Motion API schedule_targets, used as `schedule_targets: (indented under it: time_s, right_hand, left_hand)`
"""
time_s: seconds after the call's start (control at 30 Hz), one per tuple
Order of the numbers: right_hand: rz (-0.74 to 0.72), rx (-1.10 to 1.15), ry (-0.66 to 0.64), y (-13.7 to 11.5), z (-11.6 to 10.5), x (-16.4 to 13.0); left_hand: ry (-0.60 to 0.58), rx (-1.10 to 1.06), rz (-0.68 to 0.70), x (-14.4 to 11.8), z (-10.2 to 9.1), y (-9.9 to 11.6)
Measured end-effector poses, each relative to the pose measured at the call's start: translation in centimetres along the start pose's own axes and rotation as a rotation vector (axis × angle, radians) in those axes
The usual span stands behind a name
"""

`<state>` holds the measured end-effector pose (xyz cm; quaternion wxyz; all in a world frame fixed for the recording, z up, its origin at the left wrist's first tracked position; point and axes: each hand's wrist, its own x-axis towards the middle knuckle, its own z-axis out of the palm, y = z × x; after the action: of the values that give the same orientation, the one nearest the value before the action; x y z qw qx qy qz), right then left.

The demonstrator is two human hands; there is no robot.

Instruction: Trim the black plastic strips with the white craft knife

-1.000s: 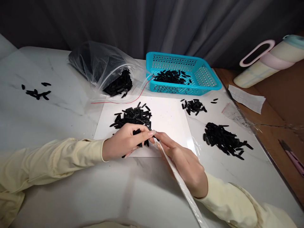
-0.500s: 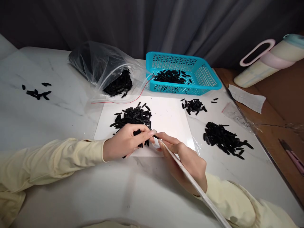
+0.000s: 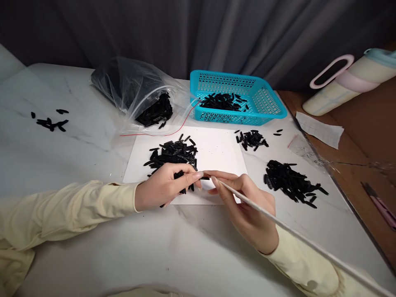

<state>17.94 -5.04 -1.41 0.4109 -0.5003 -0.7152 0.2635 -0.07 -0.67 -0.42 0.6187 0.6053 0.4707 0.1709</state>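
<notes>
My left hand (image 3: 165, 183) is closed, with thumb and index finger pinching a small, narrow black piece (image 3: 204, 178) whose end sticks out to the right. Between the fingers of my right hand (image 3: 252, 208) is a long thin white strip (image 3: 260, 209), running back over the right sleeve. The strip's front end is close to the black piece; fingertips hide whether they touch. Behind and under my left hand, a pile of black pieces (image 3: 173, 154) lies on a white sheet (image 3: 221, 142).
A clear zip bag (image 3: 123, 93) spilling black pieces lies behind the sheet, beside a blue basket (image 3: 260, 117) holding more. Further piles (image 3: 287, 181) are on the right, a few pieces (image 3: 51, 124) on the left. A bottle (image 3: 343, 88), paper slip (image 3: 320, 130) and pink-handled cutter (image 3: 382, 208) are far right.
My right hand has shifted slightly right, and the white strip now lies at a flatter angle. More of the black piece shows between the hands. My left hand stays nearly in place.
</notes>
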Motion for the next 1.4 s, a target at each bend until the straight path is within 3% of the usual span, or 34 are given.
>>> schedule_targets:
  time_s: [0.17,0.43,0.83,1.1,1.4]
  right_hand:
    - [0.242,0.367,-0.078,-0.1,-0.9,0.8]
    - [0.463,0.487,-0.127,-0.8,-1.9,1.8]
    - [0.492,0.487,-0.197,-0.4,-2.0,2.0]
    - [0.639,0.572,-0.301,-0.3,-2.7,2.7]
    - [0.723,0.762,-0.479,0.9,-3.0,3.4]
  left_hand:
    - [0.004,0.005,-0.004,0.1,0.0,0.1]
    - [0.024,0.016,0.038,0.1,0.1,-0.2]
    - [0.018,0.041,0.044,0.1,0.1,-0.7]
    - [0.005,0.130,0.139,0.2,0.1,-0.7]
    - [-0.150,0.221,0.211,0.5,-0.1,-0.9]
